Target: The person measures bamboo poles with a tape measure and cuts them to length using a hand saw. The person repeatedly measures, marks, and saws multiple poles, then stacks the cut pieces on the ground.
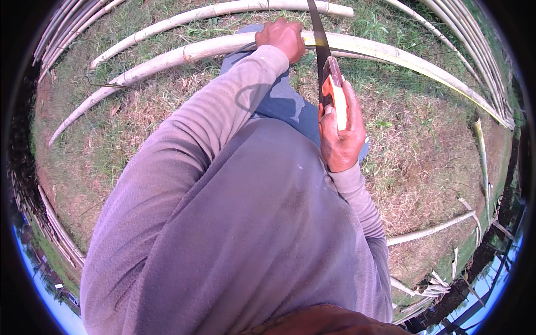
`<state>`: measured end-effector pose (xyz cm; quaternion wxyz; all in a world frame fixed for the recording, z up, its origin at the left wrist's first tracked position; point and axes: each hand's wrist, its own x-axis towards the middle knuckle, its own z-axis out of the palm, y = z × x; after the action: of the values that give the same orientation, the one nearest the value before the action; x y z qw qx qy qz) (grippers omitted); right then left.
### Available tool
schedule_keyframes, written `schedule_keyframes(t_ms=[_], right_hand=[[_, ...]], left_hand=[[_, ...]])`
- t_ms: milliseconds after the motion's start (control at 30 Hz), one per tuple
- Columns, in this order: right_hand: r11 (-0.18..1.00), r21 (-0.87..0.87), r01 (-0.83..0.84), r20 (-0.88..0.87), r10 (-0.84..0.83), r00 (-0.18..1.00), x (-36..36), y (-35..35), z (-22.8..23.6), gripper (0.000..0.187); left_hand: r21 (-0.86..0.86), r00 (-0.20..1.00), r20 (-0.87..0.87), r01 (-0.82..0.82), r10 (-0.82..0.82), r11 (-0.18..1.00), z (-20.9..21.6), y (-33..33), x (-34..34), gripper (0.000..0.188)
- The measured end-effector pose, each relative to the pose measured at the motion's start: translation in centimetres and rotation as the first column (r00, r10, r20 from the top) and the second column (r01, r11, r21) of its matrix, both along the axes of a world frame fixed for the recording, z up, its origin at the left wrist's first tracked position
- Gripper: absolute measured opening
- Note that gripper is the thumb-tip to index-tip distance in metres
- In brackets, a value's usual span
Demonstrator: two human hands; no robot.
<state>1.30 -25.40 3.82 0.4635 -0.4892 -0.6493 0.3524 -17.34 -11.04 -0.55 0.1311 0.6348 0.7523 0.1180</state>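
A long pale bamboo pole (184,54) runs across in front of me, bent by the lens. My left hand (282,40) is closed around it, knuckles up, near the middle of its length. A handsaw (320,33) with an orange and white handle is gripped in my right hand (345,128). Its dark blade points away from me and crosses the pole just right of my left hand. Whether the teeth have cut in cannot be made out. A yellow strip (441,78) runs along the pole's right part.
Another bamboo pole (212,11) lies farther off on the grass. Bundled poles (469,33) lie at the far right, with more at the far left. At the lower right are cut bamboo pieces (435,289) and a pole (430,229). My knee (279,100) is under the held pole.
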Motion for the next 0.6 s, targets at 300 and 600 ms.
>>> schedule_keyframes(t_ms=[300, 600], right_hand=[[0.997, 0.064, -0.036, 0.126, 0.028, 0.992, -0.4, -0.1, 1.4, 0.056], [1.000, -0.002, -0.027, 0.090, 0.027, 0.996, -0.3, -0.4, 1.6, 0.055]], left_hand=[[0.004, 1.000, 0.005, -0.012, 0.012, 1.000, -0.2, -0.4, 0.2, 0.033], [-0.011, 1.000, 0.020, -0.009, 0.010, 1.000, 0.0, -1.1, 0.4, 0.035]])
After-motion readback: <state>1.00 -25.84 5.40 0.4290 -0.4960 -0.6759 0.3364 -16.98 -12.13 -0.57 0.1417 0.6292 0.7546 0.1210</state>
